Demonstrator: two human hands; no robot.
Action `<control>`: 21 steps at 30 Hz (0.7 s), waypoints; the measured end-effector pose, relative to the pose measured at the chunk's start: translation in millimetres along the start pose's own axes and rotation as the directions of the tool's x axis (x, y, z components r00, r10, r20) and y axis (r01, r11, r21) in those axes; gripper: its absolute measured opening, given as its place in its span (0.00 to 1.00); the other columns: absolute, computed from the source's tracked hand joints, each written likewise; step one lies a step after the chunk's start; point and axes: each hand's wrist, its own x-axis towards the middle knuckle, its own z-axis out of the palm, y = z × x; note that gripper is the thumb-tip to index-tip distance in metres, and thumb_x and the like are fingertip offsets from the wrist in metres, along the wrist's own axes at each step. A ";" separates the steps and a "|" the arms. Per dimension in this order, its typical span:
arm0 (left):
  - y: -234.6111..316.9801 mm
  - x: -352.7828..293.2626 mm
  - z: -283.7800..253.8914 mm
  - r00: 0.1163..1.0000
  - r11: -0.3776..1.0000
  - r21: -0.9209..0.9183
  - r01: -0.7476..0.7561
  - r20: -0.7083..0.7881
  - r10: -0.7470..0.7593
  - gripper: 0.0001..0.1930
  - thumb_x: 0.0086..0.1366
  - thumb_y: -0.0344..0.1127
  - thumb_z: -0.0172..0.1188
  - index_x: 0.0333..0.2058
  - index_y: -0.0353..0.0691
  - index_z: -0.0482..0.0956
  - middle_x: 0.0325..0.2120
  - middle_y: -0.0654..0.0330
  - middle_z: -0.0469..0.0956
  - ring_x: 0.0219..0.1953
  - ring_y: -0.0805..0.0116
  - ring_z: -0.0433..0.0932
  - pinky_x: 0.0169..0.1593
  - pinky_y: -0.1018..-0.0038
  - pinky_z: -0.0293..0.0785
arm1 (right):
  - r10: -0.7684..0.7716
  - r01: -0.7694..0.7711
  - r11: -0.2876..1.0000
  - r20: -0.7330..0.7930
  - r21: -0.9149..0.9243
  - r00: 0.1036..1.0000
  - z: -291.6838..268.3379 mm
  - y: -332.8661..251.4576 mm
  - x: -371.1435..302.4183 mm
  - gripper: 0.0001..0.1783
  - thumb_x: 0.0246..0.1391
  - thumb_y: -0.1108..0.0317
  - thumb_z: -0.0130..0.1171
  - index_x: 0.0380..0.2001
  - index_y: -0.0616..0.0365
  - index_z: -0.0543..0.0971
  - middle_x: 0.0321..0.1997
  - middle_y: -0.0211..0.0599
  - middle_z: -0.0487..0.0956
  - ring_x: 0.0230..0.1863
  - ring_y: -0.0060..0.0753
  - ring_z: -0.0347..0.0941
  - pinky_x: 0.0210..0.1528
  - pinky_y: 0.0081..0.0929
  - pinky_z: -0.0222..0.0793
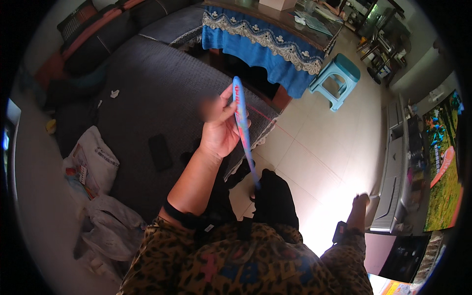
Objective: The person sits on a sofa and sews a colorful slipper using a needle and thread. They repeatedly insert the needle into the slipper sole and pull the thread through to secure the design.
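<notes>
In front of me my left hand (223, 129) is closed round a thin, flat blue item (240, 112) with red and pink print. It is held upright and turned nearly edge-on, so its kind cannot be made out. Its lower end tapers down in front of my dark trousers (275, 196). Out to the right, beside a grey low cabinet (391, 196), is my right hand (361, 200). It is small and overexposed, and its fingers do not show well enough to tell what they do.
A dark quilted sofa seat (132, 93) fills the left, with a black phone (160, 152) and crumpled pale clothes (105, 216) on it. Ahead stands a table with a blue lace-edged cloth (260, 44). A turquoise plastic stool (339, 76) is on the tiled floor (314, 142). A lit screen (445, 157) is at the right.
</notes>
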 end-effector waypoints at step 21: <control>-15.4 -11.2 4.4 0.963 0.949 -0.171 0.265 0.102 -0.251 0.43 0.54 0.52 0.51 0.66 0.34 0.57 0.63 0.46 0.62 0.52 0.54 0.71 0.49 0.68 0.72 | -0.828 0.765 0.085 0.472 0.638 -0.301 186.1 -181.1 -529.4 0.08 0.55 0.75 0.56 0.38 0.60 0.71 0.23 0.48 0.78 0.25 0.48 0.77 0.26 0.38 0.71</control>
